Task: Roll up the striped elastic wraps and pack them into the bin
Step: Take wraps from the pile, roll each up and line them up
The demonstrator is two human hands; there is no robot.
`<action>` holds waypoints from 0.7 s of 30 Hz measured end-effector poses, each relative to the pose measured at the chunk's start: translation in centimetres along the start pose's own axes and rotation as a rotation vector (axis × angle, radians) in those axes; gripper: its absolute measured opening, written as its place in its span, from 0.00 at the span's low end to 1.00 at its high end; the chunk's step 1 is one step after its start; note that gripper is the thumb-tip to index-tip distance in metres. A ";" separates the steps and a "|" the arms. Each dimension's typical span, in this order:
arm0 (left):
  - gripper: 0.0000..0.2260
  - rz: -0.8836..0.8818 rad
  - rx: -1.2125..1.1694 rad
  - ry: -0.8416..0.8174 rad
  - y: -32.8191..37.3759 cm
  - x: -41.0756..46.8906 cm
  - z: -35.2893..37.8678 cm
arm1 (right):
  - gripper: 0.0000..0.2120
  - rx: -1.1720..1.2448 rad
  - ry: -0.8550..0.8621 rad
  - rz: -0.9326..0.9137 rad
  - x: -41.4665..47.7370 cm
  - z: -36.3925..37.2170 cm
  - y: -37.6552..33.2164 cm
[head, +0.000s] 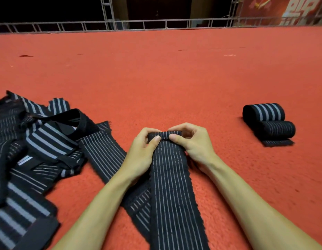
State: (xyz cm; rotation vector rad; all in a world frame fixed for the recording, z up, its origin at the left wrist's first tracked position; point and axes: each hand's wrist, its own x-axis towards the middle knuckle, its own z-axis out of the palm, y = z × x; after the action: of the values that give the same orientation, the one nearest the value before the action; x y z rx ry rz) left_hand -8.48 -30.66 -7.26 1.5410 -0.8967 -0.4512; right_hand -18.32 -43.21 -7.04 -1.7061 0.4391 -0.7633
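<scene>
A black elastic wrap with thin white stripes (172, 186) lies lengthwise on the red carpet between my forearms, its far end curled into a small roll. My left hand (144, 150) and my right hand (190, 141) pinch that rolled end from either side, thumbs on top. Two rolled wraps sit to the right: one with broad grey stripes (264, 111) and one with thin stripes (278, 129) in front of it, its tail flat on the carpet. No bin is in view.
A tangled heap of unrolled striped wraps (30, 150) covers the carpet at the left. The red carpet (156, 69) stretches ahead to a metal truss rail (138, 24) at the far edge.
</scene>
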 end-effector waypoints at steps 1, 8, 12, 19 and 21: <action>0.05 0.020 0.024 0.005 0.0 0.0 0.0 | 0.07 0.000 -0.013 -0.001 0.0 0.0 -0.1; 0.10 0.106 -0.015 0.038 0.4 -0.4 0.1 | 0.14 0.055 -0.048 0.086 -0.4 0.3 -0.5; 0.10 0.034 -0.091 0.029 0.4 -0.3 0.1 | 0.07 0.129 -0.048 0.100 -0.5 -0.1 -0.4; 0.11 -0.113 -0.161 0.093 0.9 -0.3 0.5 | 0.08 0.055 -0.043 0.003 -0.6 -0.2 -0.3; 0.13 -0.101 -0.126 0.079 0.9 -0.4 0.6 | 0.09 0.078 -0.043 -0.003 -0.7 -0.3 -0.4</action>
State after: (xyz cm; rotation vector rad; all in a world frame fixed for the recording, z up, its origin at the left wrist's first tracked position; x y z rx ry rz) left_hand -9.39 -30.72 -6.54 1.4821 -0.7181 -0.5065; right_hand -19.00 -42.87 -6.82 -1.6471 0.3726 -0.7353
